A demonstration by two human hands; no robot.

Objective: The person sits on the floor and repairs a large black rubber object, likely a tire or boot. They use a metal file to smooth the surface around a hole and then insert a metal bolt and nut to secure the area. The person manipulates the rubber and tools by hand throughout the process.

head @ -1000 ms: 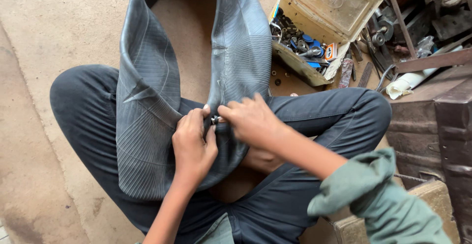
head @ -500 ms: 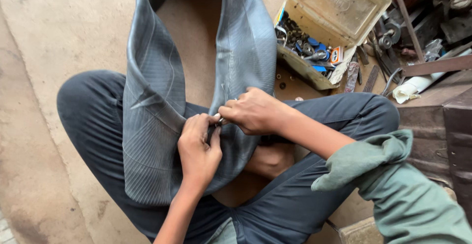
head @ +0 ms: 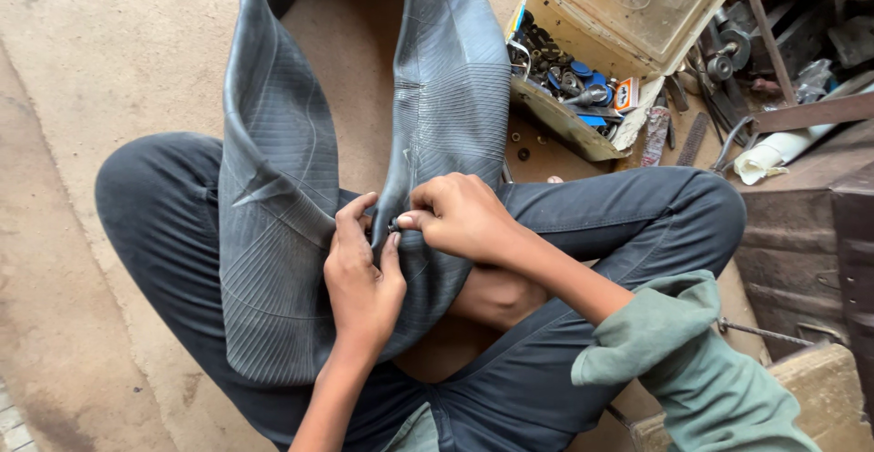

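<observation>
Head view. Seated cross-legged on a bare concrete floor [head: 109,60], dark trousers [head: 637,224], green sleeve [head: 692,370] on the right arm. Black rubber inner tube [head: 273,233] draped over the lap in a long loop, both limbs running away from the body toward the top edge of the floor, long axis roughly straight ahead. Fold of the loop resting on the left thigh and in the gap between the knees.

Left hand [head: 360,274] laid palm-down on the tube at the inner edge of the right-hand limb, fingers narrow, thumb and forefinger pinched around a small dark valve stem [head: 393,227]. Right hand [head: 464,215] coming in from the right, knuckles up, fingertips closed narrowly on the same stem from the opposite side. Both hands touching, stem lying between them, just beyond the left fingertips and directly under the right thumb. Neither hand clearly nearer; exact grip on the stem partly hidden by fingers.

Open cream parts box [head: 592,79] of small fittings near the right knee, well apart from the hands. Scattered metal tools [head: 719,60] beyond it at the top right corner.
</observation>
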